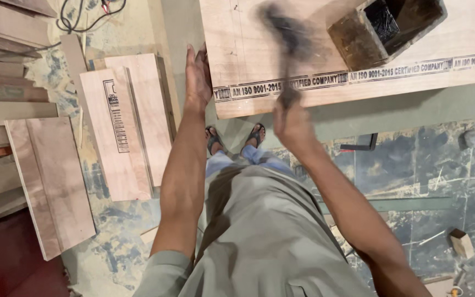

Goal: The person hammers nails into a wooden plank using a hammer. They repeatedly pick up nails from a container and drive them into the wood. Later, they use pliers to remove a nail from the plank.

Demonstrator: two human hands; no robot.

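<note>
My left hand (198, 77) rests flat against the left edge of a large plywood sheet (259, 49), fingers together along the edge. My right hand (291, 125) grips the handle of a hammer (287, 38), which is raised over the sheet and blurred by motion. The hammer's dark head hangs above the middle of the plywood. A printed band runs along the sheet's near edge.
A small wooden box (353, 41) holding dark nails sits on the plywood at upper right. Several cut plywood boards (122, 126) lie on the dusty floor at left. A small wood block (461, 243) lies at lower right. My sandalled feet (235, 140) stand below the sheet.
</note>
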